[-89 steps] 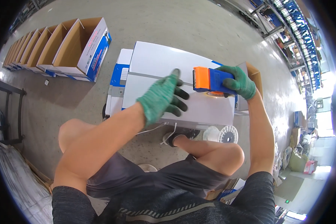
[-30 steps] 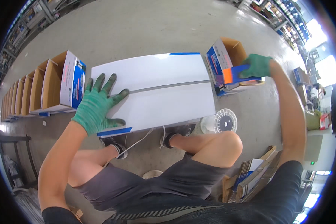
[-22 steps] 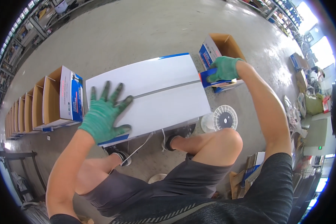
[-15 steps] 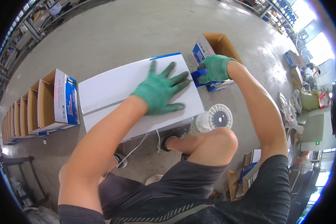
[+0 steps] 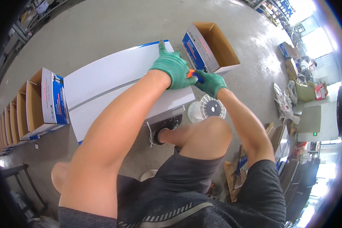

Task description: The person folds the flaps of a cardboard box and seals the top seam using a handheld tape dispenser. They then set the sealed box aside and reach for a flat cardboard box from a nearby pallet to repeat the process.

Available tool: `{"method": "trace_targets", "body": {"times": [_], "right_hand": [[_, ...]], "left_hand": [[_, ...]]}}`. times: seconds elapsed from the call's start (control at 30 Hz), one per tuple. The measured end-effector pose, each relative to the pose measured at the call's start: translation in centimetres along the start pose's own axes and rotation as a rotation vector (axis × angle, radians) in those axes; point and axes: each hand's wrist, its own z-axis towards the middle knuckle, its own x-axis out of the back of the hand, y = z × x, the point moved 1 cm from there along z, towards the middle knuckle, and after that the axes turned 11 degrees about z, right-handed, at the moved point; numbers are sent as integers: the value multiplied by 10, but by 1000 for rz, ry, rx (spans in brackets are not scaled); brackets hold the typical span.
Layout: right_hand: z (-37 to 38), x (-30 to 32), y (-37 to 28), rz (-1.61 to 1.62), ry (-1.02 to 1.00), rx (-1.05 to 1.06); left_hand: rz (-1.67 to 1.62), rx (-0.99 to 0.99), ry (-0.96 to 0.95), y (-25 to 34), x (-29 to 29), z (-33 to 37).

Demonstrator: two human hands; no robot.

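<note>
A long white carton (image 5: 102, 72) lies in front of me, with a grey lengthwise seam between its flaps and blue along its far edge. My left hand (image 5: 173, 68), in a green knit glove, presses on its right end. The index finger stretches toward the far edge, and the thumb points at my right hand. Just off that end, my gloved right hand (image 5: 211, 83) is closed round a blue-and-orange hand tool (image 5: 196, 75). Fingers cover most of the tool, so its exact kind is hidden.
Beyond my right hand stands an open brown-lined carton (image 5: 212, 45). A row of open cartons (image 5: 30, 104) runs along the left. A white spoked reel (image 5: 212, 107) sits by my knee; flattened cardboard (image 5: 241, 167) leans at lower right. A metal frame (image 5: 24, 182) stands lower left.
My right hand has come down and inward with the tool, close beside my left. The left hand has slid to the carton's right end, its fingers less spread. The whole view has shifted slightly.
</note>
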Motion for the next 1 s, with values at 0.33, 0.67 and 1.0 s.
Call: {"method": "trace_targets", "body": {"times": [0.33,0.67,1.0], "right_hand": [[-79,-172,171,1126,398,-726],[-3,22,-51,811,55,64],[-1,18,-108,1044,165,310]], "left_hand": [[-687,145,707,-53,-54,-58],[-115,808,593,-108,-113,-274],[-1261,963,794,-126,-109,-283]]}}
